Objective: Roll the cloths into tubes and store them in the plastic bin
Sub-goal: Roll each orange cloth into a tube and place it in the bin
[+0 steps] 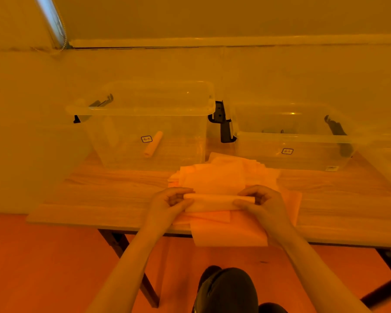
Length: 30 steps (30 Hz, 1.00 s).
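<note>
Knee [229, 290] tucked below, both hands are pinching the half-rolled cloth [217, 201], left hand [169, 203] and right hand [261, 203] at opposite ends, keeping the tube even above the cloth pile [226, 175].

A half-rolled cloth [217, 201] lay crosswise atop a loose pile of flat cloths [224, 175] near the bench's front edge. One finished tube [152, 144] rested tilted inside the left clear plastic bin [145, 109].

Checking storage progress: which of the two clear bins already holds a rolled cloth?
The left bin, the taller one: a rolled cloth lies inside it. The lower right bin shows no cloth inside.
</note>
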### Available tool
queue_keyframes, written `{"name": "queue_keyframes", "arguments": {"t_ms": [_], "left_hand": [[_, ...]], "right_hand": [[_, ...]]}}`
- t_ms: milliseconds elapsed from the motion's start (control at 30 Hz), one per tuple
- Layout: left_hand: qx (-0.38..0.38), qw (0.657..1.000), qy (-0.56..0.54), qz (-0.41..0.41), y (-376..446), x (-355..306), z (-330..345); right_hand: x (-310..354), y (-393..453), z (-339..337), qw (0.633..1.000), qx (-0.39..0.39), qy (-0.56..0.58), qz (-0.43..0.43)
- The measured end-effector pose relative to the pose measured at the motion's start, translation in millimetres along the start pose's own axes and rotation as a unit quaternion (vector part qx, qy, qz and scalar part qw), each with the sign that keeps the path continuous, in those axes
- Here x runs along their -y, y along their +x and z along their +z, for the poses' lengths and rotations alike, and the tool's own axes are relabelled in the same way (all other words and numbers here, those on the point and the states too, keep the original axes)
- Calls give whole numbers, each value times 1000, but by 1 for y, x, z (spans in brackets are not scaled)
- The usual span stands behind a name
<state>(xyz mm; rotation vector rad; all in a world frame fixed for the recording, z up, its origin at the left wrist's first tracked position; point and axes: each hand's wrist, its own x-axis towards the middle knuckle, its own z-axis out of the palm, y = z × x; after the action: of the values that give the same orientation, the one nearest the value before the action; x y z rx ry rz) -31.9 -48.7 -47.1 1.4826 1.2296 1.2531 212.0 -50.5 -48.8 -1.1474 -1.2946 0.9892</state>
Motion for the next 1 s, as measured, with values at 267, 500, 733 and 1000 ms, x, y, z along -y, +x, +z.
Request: {"name": "queue_keyframes", "arguments": {"t_ms": [267,500,733,1000], "left_hand": [[-49,998,-44,-16,3,3,1],[-95,995,-31,-9,3,2,6],[-38,999,-10,7,1,0,6],[17,1000,22,-4,1,2,6]], "right_hand": [[-2,1,1,999,-16,34,0],[-4,4,1,999,-29,29,-1],[-9,6,0,999,-30,9,24],[-5,6,1,999,-13,-29,13]]}}
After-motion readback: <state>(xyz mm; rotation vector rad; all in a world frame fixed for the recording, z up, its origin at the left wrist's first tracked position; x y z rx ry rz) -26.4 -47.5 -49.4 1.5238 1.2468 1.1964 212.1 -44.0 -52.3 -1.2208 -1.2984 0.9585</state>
